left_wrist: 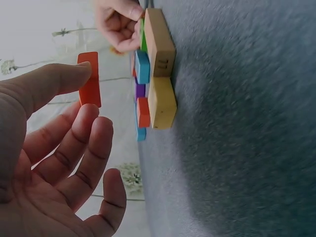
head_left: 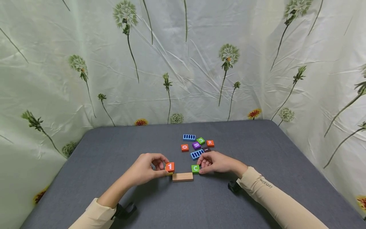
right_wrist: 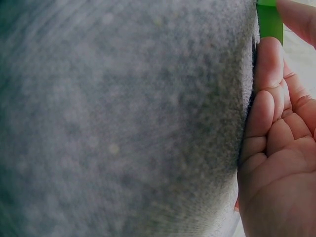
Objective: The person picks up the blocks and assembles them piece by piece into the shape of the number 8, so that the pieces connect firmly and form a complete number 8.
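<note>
"What lay nearest?"

"A plain tan wooden block [head_left: 183, 177], long and smooth-sided, with a dark mark on its end. A yellow block [left_wrist: 163, 102] sat just beside its left end."

"And the left hand [head_left: 145, 168]?"

"It pinched an orange block [head_left: 170, 167] between thumb and fingertips, raised above the table [head_left: 183, 210]. The block was flat and squarish, glossy, with a bold white 1 upright on its face; edge-on, it looked quite thin."

"The right hand [head_left: 218, 163]?"

"Thumb and finger gripped the right side of a bright green block [head_left: 195, 169], a white C on its face. It was just behind the wooden block's right end."

"Anything farther?"

"A loose cluster: a blue block [head_left: 197, 154] with dark bars, an orange 0 block [head_left: 184, 148], a purple 8 block [head_left: 196, 145], an orange R block [head_left: 210, 143]. Behind everything hung a pale flowered cloth [head_left: 197, 70]."
</note>
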Tool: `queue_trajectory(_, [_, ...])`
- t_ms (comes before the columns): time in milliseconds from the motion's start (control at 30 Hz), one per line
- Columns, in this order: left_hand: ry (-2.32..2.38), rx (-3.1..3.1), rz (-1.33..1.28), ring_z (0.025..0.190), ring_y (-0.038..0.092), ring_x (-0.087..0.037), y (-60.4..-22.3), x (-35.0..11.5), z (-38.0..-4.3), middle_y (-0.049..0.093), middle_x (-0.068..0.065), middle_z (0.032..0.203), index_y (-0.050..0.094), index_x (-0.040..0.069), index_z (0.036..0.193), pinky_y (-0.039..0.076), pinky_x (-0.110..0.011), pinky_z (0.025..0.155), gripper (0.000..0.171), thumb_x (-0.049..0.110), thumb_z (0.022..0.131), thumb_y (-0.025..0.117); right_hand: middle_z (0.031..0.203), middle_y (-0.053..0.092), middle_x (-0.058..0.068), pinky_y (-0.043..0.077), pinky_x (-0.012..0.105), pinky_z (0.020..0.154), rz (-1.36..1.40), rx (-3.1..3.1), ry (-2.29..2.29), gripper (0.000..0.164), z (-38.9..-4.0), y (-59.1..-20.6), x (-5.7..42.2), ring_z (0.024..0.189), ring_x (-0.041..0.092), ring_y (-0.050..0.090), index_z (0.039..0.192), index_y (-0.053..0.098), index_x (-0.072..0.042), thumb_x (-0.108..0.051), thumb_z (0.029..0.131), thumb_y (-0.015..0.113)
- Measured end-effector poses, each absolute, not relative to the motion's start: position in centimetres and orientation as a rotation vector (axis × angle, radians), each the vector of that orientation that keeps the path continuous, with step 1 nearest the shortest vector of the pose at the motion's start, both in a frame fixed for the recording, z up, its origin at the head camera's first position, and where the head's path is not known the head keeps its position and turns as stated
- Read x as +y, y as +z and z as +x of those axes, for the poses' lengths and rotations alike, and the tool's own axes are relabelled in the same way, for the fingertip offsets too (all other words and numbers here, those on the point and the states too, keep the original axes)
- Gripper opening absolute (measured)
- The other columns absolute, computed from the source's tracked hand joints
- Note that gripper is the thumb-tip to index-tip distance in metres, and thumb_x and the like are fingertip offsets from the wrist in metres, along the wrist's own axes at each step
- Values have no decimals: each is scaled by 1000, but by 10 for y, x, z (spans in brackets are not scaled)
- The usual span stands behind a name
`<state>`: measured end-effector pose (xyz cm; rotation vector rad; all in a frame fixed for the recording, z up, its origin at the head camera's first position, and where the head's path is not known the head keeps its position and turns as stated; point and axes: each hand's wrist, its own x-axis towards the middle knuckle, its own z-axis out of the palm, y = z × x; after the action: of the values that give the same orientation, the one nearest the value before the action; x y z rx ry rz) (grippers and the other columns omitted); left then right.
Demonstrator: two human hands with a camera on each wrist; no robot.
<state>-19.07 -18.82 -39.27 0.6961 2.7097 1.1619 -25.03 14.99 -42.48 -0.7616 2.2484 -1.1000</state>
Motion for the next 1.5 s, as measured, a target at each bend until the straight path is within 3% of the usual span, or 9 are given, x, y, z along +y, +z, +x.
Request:
queue_trajectory(500, [1200,2650,685,76,62,-3,-405,-196,-163,66,8,85,75,17,104,51,-24,64,22,17,87,90,92,65,-2,49,21,71,-762,2254,-1102,26,-253,-426,152,82,12,58,114,69,-4,-19,96,80])
queue_trajectory(1000, [1222,2596,622,71,60,-4,-417,-195,-161,65,6,84,75,16,102,50,-24,61,23,15,86,90,92,65,-2,49,21,72,-761,2256,-1103,26,-252,-424,151,82,12,59,114,69,-4,-19,96,80])
queue_trajectory(1500, [1204,2570,651,72,60,-3,-424,-196,-161,65,5,84,75,16,101,50,-23,66,24,15,84,92,91,65,-3,49,20,71,-764,2235,-1114,25,-251,-428,149,81,11,58,113,69,-5,-18,96,80])
